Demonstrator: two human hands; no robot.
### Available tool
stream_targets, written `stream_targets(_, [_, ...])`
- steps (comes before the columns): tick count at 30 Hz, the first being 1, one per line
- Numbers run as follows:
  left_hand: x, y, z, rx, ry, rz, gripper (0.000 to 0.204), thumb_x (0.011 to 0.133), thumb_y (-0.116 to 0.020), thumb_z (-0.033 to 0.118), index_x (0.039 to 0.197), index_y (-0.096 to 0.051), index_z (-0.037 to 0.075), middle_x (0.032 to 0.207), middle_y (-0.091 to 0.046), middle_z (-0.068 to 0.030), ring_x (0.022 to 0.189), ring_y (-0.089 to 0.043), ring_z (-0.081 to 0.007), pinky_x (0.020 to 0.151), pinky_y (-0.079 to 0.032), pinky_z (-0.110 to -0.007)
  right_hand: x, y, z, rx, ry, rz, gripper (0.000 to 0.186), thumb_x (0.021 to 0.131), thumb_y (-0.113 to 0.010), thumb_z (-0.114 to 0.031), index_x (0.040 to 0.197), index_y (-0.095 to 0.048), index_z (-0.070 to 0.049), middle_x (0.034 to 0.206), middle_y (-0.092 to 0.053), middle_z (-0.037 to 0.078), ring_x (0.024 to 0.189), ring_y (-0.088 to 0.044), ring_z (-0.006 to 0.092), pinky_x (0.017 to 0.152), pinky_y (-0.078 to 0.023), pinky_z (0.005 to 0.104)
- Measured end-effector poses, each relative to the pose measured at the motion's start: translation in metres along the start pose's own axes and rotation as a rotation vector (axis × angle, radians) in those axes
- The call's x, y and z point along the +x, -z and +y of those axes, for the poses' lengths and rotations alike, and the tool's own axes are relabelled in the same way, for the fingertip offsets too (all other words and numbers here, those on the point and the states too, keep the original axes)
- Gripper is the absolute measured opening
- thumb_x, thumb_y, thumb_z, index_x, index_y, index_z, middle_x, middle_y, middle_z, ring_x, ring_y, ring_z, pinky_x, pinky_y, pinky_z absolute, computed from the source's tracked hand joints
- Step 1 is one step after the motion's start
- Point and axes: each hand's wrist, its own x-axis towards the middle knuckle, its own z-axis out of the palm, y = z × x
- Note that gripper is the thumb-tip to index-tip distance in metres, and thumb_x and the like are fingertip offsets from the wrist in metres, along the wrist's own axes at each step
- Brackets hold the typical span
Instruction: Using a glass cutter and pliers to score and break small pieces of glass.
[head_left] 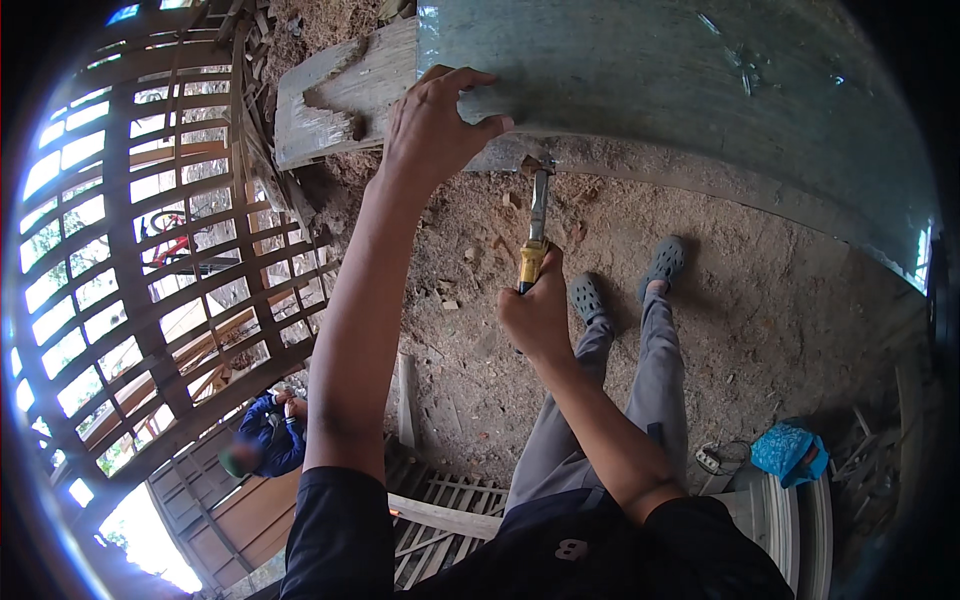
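Observation:
A large greenish glass pane (640,70) lies over a weathered wooden board (300,120). My left hand (430,125) is open above the pane's left end, its thumb and forefinger apart with nothing visible between them. Whether its other fingers touch the surface, I cannot tell. Closed around a yellow-and-black grip, my right hand (540,305) holds what looks like a hammer (539,205) with a metal shaft. The tool points away from me, and its dark head is at the pane's near edge, partly lost against the debris.
Sawdust and wood scraps cover the ground (760,310). My feet in grey clogs (662,265) stand below the pane. A wooden lattice wall (120,200) rises on the left. A person in blue (270,440) sits at lower left. A blue bag (790,455) is at lower right.

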Motion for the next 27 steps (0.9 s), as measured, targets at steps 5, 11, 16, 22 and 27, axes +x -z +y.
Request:
stream_targets(5, [0.001,0.000,0.000,0.023,0.016,-0.012,0.058,0.079,-0.089,0.044,0.130,-0.072,0.023,0.124,-0.070,-0.0064,0.113,-0.069,-0.0238,0.099,-0.055,-0.044,0.000,0.000,-0.003,0.040,-0.083,-0.019,0.056,0.075,-0.054,0.010,0.129,-0.044,0.003,0.095,-0.047,0.007,0.069,-0.046,0.0119,0.060,-0.041,0.0330])
stream_targets(11, [0.002,0.000,-0.001,0.029,0.019,-0.017,0.058,0.078,-0.089,0.045,0.129,-0.072,0.023,0.124,-0.070,-0.0065,0.114,-0.069,-0.0233,0.099,-0.055,-0.043,0.002,0.002,-0.009,0.032,-0.096,-0.009,0.048,0.076,-0.055,0.009,0.120,-0.042,-0.003,0.085,-0.041,0.003,0.059,-0.045,0.0097,0.048,-0.039,0.0298])
stream_targets(16, [0.001,-0.001,0.001,0.022,0.019,-0.007,0.058,0.078,-0.090,0.044,0.129,-0.073,0.023,0.124,-0.070,-0.0067,0.114,-0.069,-0.0232,0.099,-0.055,-0.043,0.005,0.005,-0.015,-0.079,-0.159,-0.007,0.050,0.077,-0.054,0.011,0.125,-0.046,0.000,0.095,-0.062,0.014,0.067,-0.061,0.0182,0.056,-0.047,0.0350])
stream_targets(22, [0.003,0.004,0.004,0.004,0.028,-0.034,0.059,0.077,-0.090,0.043,0.130,-0.074,0.021,0.123,-0.071,-0.0079,0.113,-0.070,-0.0242,0.098,-0.055,-0.042,0.008,0.004,-0.003,-0.074,-0.059,0.019,0.047,0.077,-0.053,0.010,0.121,-0.045,-0.001,0.089,-0.055,0.011,0.061,-0.055,0.0167,0.053,-0.044,0.0359])
stream_targets(27, [0.004,0.007,0.007,0.013,0.021,-0.047,0.059,0.077,-0.091,0.041,0.130,-0.074,0.019,0.123,-0.071,-0.0087,0.112,-0.070,-0.0250,0.097,-0.056,-0.042,0.011,0.003,0.003,-0.088,-0.016,0.038,0.045,0.076,-0.051,0.010,0.117,-0.044,-0.004,0.076,-0.044,0.004,0.056,-0.048,0.0147,0.050,-0.039,0.0372])
